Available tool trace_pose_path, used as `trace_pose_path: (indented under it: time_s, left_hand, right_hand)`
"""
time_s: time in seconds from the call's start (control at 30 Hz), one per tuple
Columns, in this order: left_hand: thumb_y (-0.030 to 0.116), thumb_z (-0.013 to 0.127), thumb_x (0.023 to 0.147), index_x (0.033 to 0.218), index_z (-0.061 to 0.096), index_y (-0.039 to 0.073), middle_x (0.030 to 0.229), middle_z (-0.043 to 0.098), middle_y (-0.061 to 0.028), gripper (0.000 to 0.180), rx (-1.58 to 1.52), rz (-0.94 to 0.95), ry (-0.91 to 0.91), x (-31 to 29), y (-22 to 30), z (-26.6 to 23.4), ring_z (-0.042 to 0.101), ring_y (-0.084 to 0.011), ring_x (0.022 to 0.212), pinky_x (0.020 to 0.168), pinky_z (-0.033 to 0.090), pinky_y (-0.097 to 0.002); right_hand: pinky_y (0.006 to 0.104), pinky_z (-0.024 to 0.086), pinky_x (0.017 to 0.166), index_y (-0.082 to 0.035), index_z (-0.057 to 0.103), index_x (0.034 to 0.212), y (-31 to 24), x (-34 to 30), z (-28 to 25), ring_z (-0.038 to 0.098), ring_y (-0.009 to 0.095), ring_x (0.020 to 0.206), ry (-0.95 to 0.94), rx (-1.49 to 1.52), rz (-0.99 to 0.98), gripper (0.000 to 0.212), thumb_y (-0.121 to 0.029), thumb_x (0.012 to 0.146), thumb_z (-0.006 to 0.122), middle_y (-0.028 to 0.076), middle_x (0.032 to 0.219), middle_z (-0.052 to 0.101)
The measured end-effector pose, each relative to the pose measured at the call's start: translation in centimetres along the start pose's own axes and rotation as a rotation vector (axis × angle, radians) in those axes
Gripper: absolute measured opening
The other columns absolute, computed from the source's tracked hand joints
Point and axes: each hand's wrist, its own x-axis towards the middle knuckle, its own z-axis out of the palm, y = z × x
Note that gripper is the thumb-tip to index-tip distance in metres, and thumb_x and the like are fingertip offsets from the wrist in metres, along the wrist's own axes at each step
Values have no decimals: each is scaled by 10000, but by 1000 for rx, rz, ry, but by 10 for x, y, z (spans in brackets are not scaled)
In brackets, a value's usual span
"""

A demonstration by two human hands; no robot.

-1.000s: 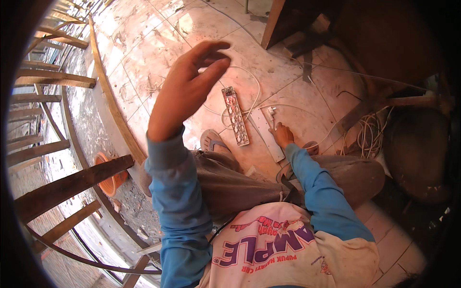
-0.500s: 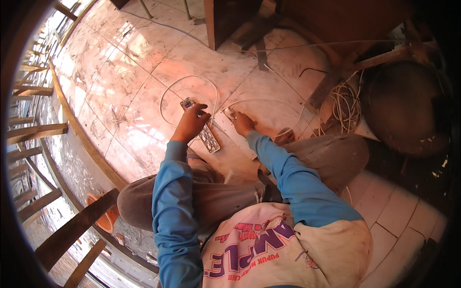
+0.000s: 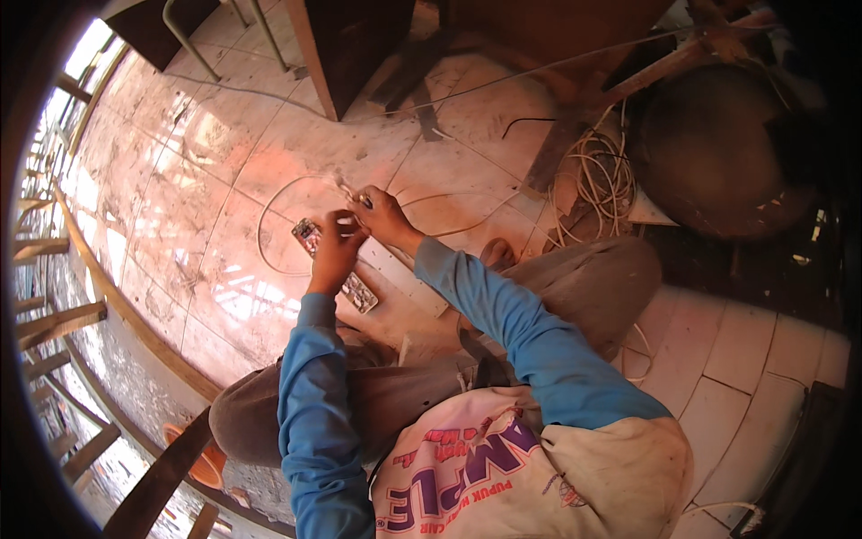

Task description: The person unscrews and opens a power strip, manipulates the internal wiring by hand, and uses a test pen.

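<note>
My left hand (image 3: pixel 336 250) is above an opened power strip (image 3: pixel 359 295), a long narrow casing with metal parts showing inside. Its thumb and fingers are pinched together right beside my right hand's fingertips; what lies between them is hidden. My right hand (image 3: pixel 388 218) grips a small pale piece (image 3: pixel 344 188) by the white cable, too small to name surely. A dark spot shows at its fingertips. Under my right hand lies a long white strip cover (image 3: pixel 402 274), next to the casing. The white cable (image 3: pixel 260 225) loops on the floor beyond my left hand.
A coil of pale cable (image 3: pixel 600 184) lies at the right, beside a large dark round object (image 3: pixel 723 153). Wooden furniture (image 3: pixel 314 58) stands ahead. Wooden slats (image 3: pixel 63 325) line the left edge, with an orange pot (image 3: pixel 206 463) nearby. My bent legs (image 3: pixel 575 278) frame the tiled floor.
The view has shifted. My right hand has risen off the white cover with the small pale piece and come to my left hand, whose fingers have moved from over the casing into a pinch.
</note>
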Motion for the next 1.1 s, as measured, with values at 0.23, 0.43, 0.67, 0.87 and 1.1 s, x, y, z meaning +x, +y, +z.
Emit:
trace_pose_path:
  time_s: [0.23,0.43,0.67,0.87,1.1]
  left_hand:
    - [291,563,994,1150,536,46,989,637,-49,292,-510,-75,59,2,67,4,644,-152,891,729,551,-312]
    - [303,482,1031,1129,546,25,747,479,17,302,-551,-6,62,-3,103,-16,491,-90,632,631,493,-286]
    - [135,401,1043,1252,473,16,726,317,18,251,-1125,355,173,1,108,-164,328,-86,609,531,318,-215]
    - [155,431,1016,906,494,22,653,311,16,183,-1117,597,132,-49,145,-366,285,-102,548,505,261,-258]
    - [138,436,1014,910,505,26,591,250,16,169,-806,710,787,-183,157,-558,294,-107,519,479,243,-267]
  right_hand:
    - [218,415,501,-43,555,1037,-94,14,-17,524,59,601,108,956,49,186,-185,952,640,29,776,616]
    - [320,486,643,-9,643,905,-129,10,-49,615,172,703,69,224,-134,276,-268,869,732,108,775,653]
    - [420,506,725,-51,673,916,-146,-36,-31,662,332,790,-515,-84,-218,288,-337,887,675,176,810,672]
    - [421,496,716,-91,672,991,-92,-26,-29,656,345,764,-376,-150,-276,236,-308,898,664,158,793,675]
    - [289,482,733,-17,698,956,-73,0,-99,614,127,776,-501,-85,-156,224,-225,875,723,68,828,684]
